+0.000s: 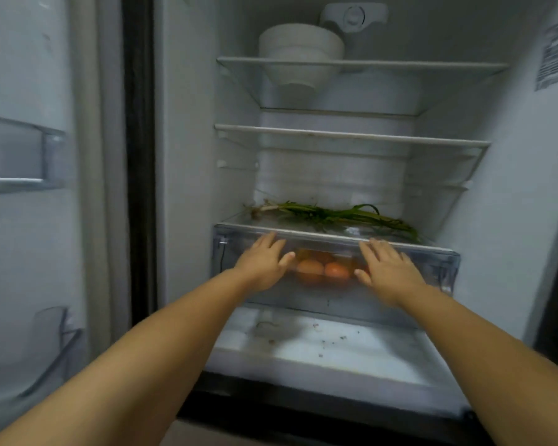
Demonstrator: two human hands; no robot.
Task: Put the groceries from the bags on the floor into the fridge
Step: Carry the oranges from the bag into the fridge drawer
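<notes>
The fridge stands open in front of me. A clear plastic drawer [432, 263] sits under the lowest glass shelf [319, 235]. Several orange-brown round items [322, 268] show through its front. My left hand [264, 262] presses flat on the drawer front at its left, fingers straight. My right hand [384, 268] presses flat on the drawer front further right, fingers straight too. A bunch of green onions [335, 214] lies on the shelf just above the drawer. No bags are in view.
White bowls [300, 56] are stacked on the top glass shelf. The middle shelf [351, 136] holds nothing visible. The fridge floor [319, 352] below the drawer carries small crumbs. The open door with its bins [23, 156] stands at the left.
</notes>
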